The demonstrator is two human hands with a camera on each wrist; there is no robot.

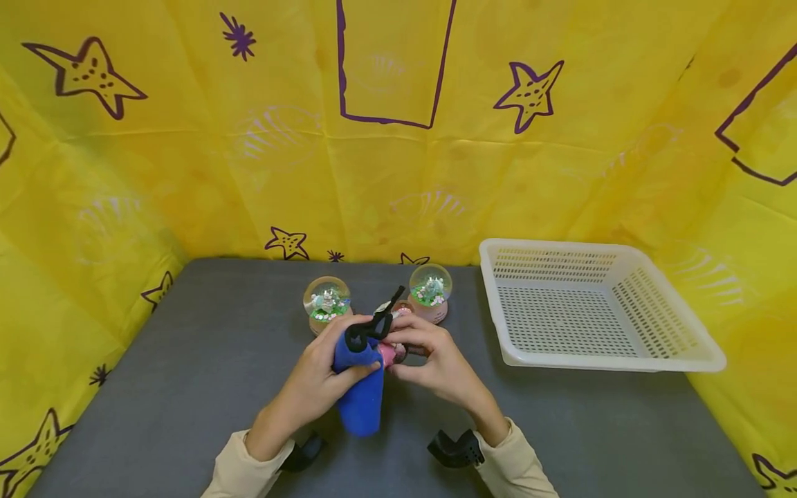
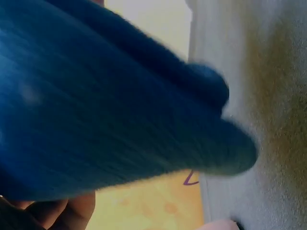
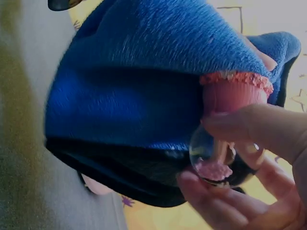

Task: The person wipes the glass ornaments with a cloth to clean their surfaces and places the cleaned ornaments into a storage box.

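My left hand (image 1: 317, 377) grips a blue fuzzy cloth (image 1: 361, 408) with black edging, folded and hanging down. My right hand (image 1: 445, 360) holds a small snow globe (image 3: 232, 96) with a pink base and a rough, pinkish rim. In the right wrist view, its clear ball lies between my thumb and fingers, and the cloth touches the base. Much of this globe is hidden in the head view. The cloth (image 2: 105, 110) fills most of the left wrist view. Just beyond my hands stand a left snow globe (image 1: 327, 302) and a right snow globe (image 1: 429, 290).
A white plastic basket (image 1: 610, 365) with slotted sides stands on the right of the dark grey table (image 1: 205, 387). A yellow patterned cloth backdrop (image 1: 398, 173) rises behind the table and at both sides. Something pinkish is partly hidden behind my right fingers.
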